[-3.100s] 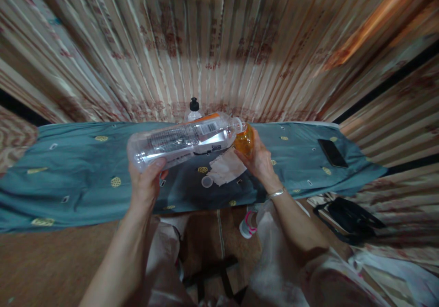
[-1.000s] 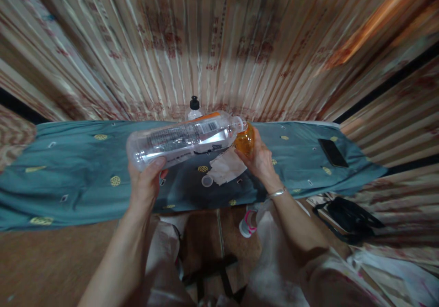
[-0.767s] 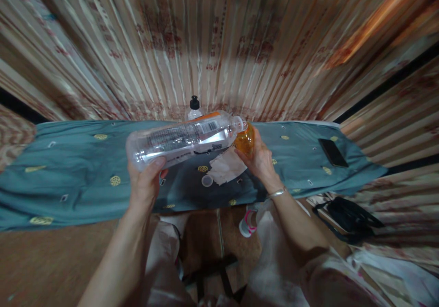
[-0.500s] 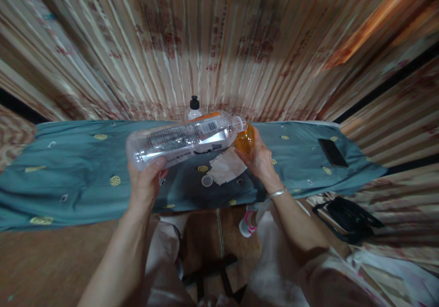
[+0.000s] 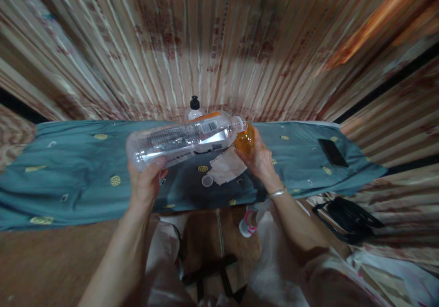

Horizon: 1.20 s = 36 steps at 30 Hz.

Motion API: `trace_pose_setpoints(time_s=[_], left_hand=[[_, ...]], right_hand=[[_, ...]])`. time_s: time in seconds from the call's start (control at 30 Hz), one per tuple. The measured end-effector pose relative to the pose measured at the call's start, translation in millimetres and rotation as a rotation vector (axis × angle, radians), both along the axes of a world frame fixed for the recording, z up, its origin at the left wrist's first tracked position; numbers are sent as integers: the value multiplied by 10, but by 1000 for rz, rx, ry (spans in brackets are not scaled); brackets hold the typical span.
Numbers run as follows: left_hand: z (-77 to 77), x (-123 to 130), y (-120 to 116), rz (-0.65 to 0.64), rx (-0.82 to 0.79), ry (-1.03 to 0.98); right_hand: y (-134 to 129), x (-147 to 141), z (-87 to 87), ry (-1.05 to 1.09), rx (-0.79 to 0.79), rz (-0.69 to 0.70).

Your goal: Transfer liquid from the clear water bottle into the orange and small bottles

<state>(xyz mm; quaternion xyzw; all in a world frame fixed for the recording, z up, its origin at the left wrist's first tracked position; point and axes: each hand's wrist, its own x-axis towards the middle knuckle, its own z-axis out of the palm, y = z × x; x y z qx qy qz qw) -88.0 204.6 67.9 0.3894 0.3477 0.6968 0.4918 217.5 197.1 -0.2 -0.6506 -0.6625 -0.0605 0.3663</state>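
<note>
A large clear plastic bottle (image 5: 181,138) with a printed label lies tilted nearly on its side, its uncapped neck pointing right. My left hand (image 5: 146,179) is closed round its base end. The neck meets the top of a small amber container (image 5: 245,141), which my right hand (image 5: 258,158) grips from the right. Whether the two mouths touch, I cannot tell. Below them a crumpled white tissue (image 5: 227,166) lies on the cloth, with a round whitish cap (image 5: 207,181) at its left edge. Behind the large bottle stands a clear bottle with a black top (image 5: 195,103), partly hidden.
A teal patterned cloth (image 5: 78,161) covers the narrow table. Toward its right end lies a black phone (image 5: 332,153). Pleated curtains (image 5: 219,37) hang close behind and at the sides. A black bag (image 5: 346,218) sits low on the right.
</note>
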Motion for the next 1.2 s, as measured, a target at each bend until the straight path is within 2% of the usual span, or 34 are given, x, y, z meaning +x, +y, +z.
trace_pose_setpoints(time_s=[0.37,1.2], left_hand=[[-35,-9,6,15,-4,14],[-2,-6,-5,7,1,19]], right_hand=[[5,5,-17,-12,-5,4],[-1,-15,8,32,-22,2]])
